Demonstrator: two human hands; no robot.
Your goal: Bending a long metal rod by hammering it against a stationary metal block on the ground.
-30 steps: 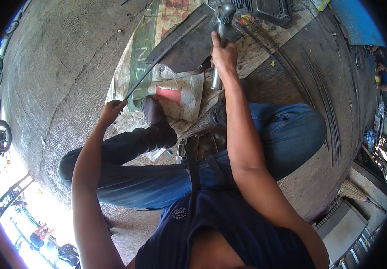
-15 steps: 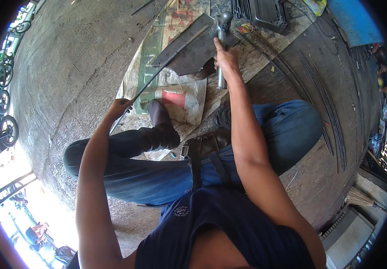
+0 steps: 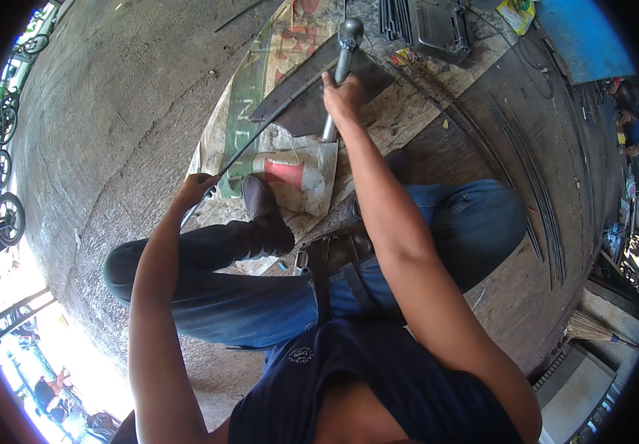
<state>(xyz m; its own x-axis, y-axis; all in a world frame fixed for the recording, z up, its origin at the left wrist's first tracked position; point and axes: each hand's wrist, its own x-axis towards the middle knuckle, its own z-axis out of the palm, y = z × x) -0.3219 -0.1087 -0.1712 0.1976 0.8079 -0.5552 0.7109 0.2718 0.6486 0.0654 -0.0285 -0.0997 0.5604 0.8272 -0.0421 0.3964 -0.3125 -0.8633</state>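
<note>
A long thin metal rod (image 3: pixel 249 142) runs from my left hand (image 3: pixel 197 190) up to a dark metal plate (image 3: pixel 306 118), and its far end rests over that plate. The fingers of my left hand are closed around the rod. In my right hand (image 3: pixel 343 96) is a hammer (image 3: pixel 350 33) with a rounded metal head and a pipe-like grey handle, gripped partway along. The hammer head is above the far edge of the plate, close to the rod's end. Whether it touches anything is unclear.
A printed sack (image 3: pixel 249 103) lies under the plate, near my boots. A dark tool case (image 3: pixel 438 33) and rods (image 3: pixel 393 21) are at the far side. Several long bars (image 3: pixel 530 163) lie on the right. A broom (image 3: pixel 593 328) is at lower right; motorcycles (image 3: pixel 5 218) stand left.
My right hand has swung the hammer leftward, closer to the rod's far end. My left hand and the rod have shifted slightly toward me.
</note>
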